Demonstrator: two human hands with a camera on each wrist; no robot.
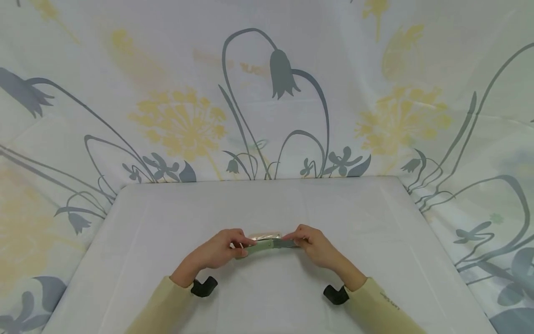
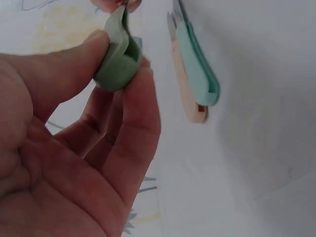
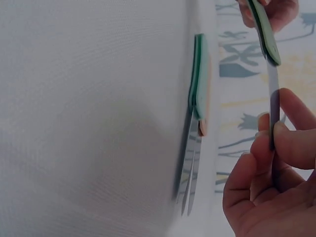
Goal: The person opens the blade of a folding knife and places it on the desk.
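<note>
A folding fruit knife with a green handle (image 1: 260, 246) and its blade swung out is held up between both hands. My left hand (image 1: 222, 248) pinches the handle's rounded end (image 2: 117, 69) between thumb and fingers. At the other end, my right hand (image 1: 314, 246) pinches the blade (image 3: 273, 84) between thumb and fingers, covering its tip. Two more folding knives lie on the white surface, blades out: a teal one (image 2: 197, 69) and, partly under it, a peach one (image 2: 186, 94). In the head view, the held knife overlaps them.
A white padded table (image 1: 267, 297) stretches under both hands. Behind it and at the sides hangs a white cloth (image 1: 250, 116) printed with grey and yellow flowers. Black wrist mounts (image 1: 204, 286) stick out by the pale yellow sleeves (image 1: 160, 304).
</note>
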